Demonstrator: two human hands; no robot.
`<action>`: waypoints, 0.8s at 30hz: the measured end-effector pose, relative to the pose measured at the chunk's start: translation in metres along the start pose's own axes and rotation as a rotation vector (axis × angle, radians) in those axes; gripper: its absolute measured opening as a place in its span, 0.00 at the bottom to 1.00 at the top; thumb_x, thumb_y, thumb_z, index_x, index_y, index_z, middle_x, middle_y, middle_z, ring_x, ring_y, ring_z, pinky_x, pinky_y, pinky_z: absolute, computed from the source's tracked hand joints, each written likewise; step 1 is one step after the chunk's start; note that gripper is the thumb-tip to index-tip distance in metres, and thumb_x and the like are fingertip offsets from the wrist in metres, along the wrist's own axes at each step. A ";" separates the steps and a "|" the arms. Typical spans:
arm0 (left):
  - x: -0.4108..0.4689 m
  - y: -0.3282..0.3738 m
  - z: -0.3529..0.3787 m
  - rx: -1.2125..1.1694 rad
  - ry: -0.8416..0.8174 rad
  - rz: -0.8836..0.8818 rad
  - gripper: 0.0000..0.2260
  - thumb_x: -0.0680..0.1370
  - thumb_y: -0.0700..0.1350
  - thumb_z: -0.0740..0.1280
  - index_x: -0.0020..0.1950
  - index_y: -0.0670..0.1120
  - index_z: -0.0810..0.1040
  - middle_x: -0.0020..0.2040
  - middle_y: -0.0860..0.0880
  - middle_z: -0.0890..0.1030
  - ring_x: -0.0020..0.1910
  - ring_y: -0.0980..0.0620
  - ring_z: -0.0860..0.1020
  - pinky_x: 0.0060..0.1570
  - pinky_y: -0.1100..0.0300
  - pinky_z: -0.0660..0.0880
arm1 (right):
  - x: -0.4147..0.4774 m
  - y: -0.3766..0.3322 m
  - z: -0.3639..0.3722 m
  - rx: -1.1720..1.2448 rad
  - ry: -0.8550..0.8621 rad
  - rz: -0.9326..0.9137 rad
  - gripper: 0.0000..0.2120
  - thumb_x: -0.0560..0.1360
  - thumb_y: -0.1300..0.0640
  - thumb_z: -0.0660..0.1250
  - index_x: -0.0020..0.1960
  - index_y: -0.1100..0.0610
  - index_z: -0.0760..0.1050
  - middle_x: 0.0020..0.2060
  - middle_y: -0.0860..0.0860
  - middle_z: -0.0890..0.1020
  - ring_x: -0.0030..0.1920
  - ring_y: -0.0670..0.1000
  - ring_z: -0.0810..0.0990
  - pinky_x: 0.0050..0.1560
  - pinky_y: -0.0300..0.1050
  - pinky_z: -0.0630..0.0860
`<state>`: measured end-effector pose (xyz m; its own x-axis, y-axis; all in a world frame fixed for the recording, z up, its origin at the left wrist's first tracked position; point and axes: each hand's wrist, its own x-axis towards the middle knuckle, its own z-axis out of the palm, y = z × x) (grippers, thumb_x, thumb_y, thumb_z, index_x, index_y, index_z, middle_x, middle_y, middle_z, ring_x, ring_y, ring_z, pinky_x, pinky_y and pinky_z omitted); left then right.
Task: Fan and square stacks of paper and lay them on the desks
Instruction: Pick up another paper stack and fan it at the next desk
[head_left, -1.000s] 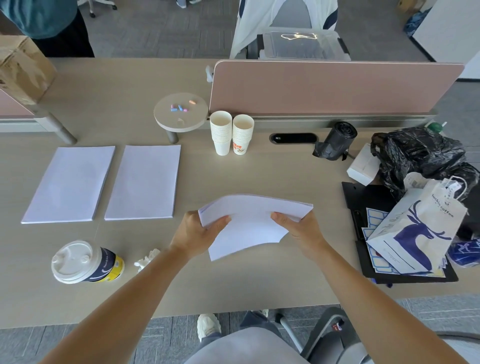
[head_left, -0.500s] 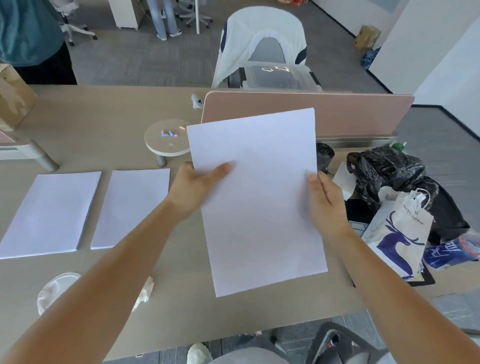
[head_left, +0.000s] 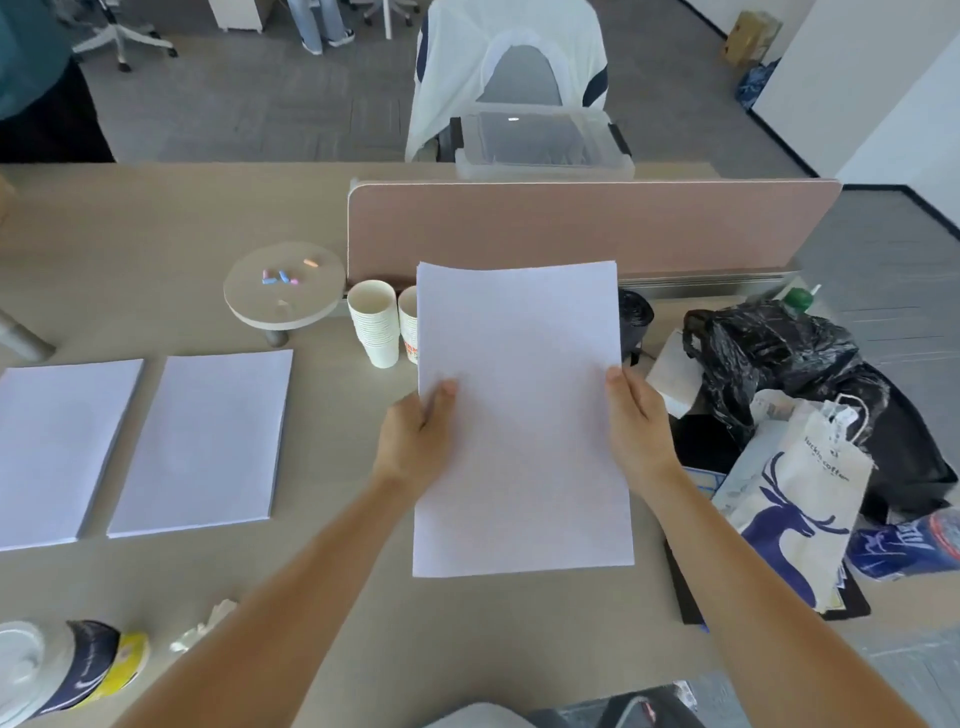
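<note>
- Here the paper stack (head_left: 519, 415) is upright above the counter (head_left: 156, 234), the left hand (head_left: 415, 441) and right hand (head_left: 636, 426) each gripping a side edge.
- Apparently squaring; next likely lay it beside the two laid stacks (head_left: 200, 441).

An office: long desk (head_left: 156, 234), pink divider screen (head_left: 587, 228), swivel chair (head_left: 122, 31).

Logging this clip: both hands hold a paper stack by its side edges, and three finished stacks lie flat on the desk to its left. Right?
Not quite. The head view shows two finished stacks, not three, on the desk: the far-left stack and the second stack beside it. Otherwise right: left hand and right hand hold the paper stack by its side edges.
</note>
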<state>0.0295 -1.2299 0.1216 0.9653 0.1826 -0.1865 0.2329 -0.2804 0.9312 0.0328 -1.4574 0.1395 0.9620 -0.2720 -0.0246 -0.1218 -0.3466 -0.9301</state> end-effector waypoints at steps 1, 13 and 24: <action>0.007 -0.004 0.011 0.034 -0.010 -0.043 0.21 0.82 0.55 0.61 0.33 0.48 0.60 0.27 0.54 0.62 0.26 0.54 0.61 0.26 0.61 0.60 | 0.008 0.014 0.000 0.009 -0.017 0.070 0.17 0.85 0.54 0.54 0.43 0.65 0.67 0.35 0.52 0.66 0.34 0.45 0.64 0.35 0.42 0.62; 0.096 -0.052 0.126 0.239 0.001 -0.445 0.20 0.80 0.60 0.60 0.38 0.45 0.75 0.36 0.47 0.78 0.38 0.43 0.79 0.38 0.54 0.74 | 0.122 0.134 0.014 -0.339 -0.193 0.348 0.15 0.82 0.54 0.52 0.38 0.57 0.63 0.34 0.53 0.71 0.40 0.57 0.70 0.41 0.50 0.66; 0.160 -0.087 0.162 0.345 -0.029 -0.530 0.17 0.80 0.56 0.60 0.42 0.46 0.79 0.39 0.43 0.81 0.43 0.40 0.80 0.43 0.54 0.77 | 0.181 0.172 0.041 -0.415 -0.258 0.428 0.13 0.83 0.54 0.50 0.43 0.58 0.65 0.37 0.54 0.73 0.42 0.60 0.74 0.42 0.53 0.69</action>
<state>0.1830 -1.3286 -0.0402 0.7098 0.3561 -0.6077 0.7005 -0.4469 0.5563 0.1956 -1.5297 -0.0400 0.8288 -0.2569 -0.4971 -0.5423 -0.5877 -0.6004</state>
